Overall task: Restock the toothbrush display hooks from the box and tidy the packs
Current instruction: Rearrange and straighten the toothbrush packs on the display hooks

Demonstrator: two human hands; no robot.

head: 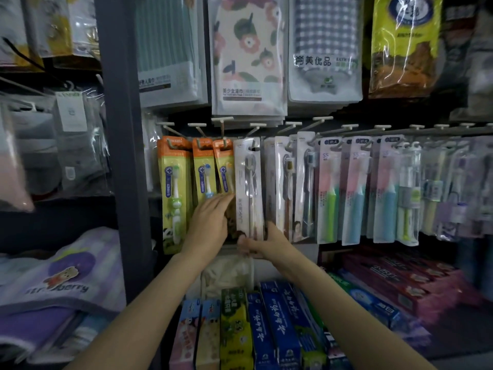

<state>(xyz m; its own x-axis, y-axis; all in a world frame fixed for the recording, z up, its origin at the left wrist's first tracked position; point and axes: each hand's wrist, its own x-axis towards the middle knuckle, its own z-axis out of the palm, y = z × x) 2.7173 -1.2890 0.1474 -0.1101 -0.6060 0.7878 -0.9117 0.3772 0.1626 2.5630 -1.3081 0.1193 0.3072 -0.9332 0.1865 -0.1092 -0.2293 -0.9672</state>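
Landmark: the white toothbrush pack, hanging from a display hook near the middle of the hook row.

Far left of the white pack, beyond a dark upright post, lies a purple towel printed with a bear. Directly left of the white pack hang three orange-and-green children's toothbrush packs. The left hand lies flat against the lower parts of these, fingers straight and together, fingertips reaching the left edge of the white pack; its grip is not clamped on anything.

At the bottom edge of the white pack, the right hand pinches the pack's lower end between thumb and fingers, its grip clamped on the pack.

Right of the white pack hang further clear packs, then pink-backed packs with green and blue toothbrushes. Above the white pack hang bagged towels, including a floral one. Below it stand toothpaste boxes in blue, green and red. The restocking box cannot be made out.
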